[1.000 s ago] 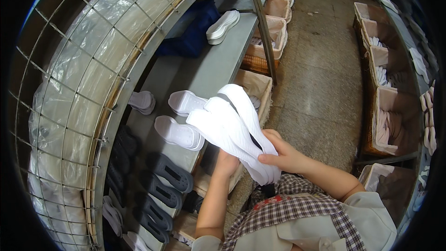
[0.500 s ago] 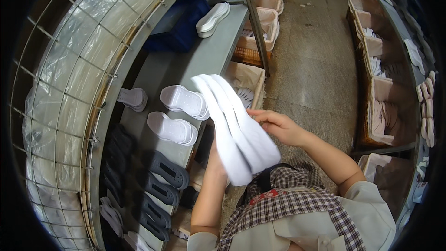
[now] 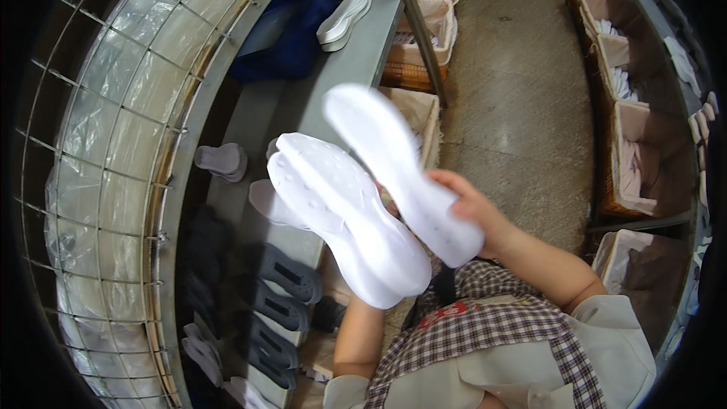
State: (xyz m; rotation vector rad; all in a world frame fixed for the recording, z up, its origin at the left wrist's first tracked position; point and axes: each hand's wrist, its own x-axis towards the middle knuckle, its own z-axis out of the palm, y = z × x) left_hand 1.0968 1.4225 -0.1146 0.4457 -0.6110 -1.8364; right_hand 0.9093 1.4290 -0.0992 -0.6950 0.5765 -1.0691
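Note:
Two white shoe soles (image 3: 344, 208) lie together in my left hand (image 3: 390, 204), which is mostly hidden beneath them; a few fingertips show at their right edge. Round holes or studs dot the face of the front one. My right hand (image 3: 485, 216) is closed on the heel end of a third white sole (image 3: 405, 159), held apart from the pair and tilted toward the upper left. That sole is slightly blurred. Just left of the held pair, another white sole (image 3: 271, 203) rests on the grey shelf (image 3: 299, 117), partly covered.
Dark grey soles (image 3: 284, 273) line the near shelf. A blue bin (image 3: 284, 38) and a stacked white sole pair (image 3: 344, 19) stand farther up. Lined baskets (image 3: 416, 42) sit beyond the metal post (image 3: 413, 15); more baskets (image 3: 632, 155) border the aisle floor (image 3: 515, 98). Wire mesh (image 3: 113, 174) runs along the left.
The three soles held together have been parted: my right hand has drawn one away to the right. The remaining two have turned so that their dotted face shows.

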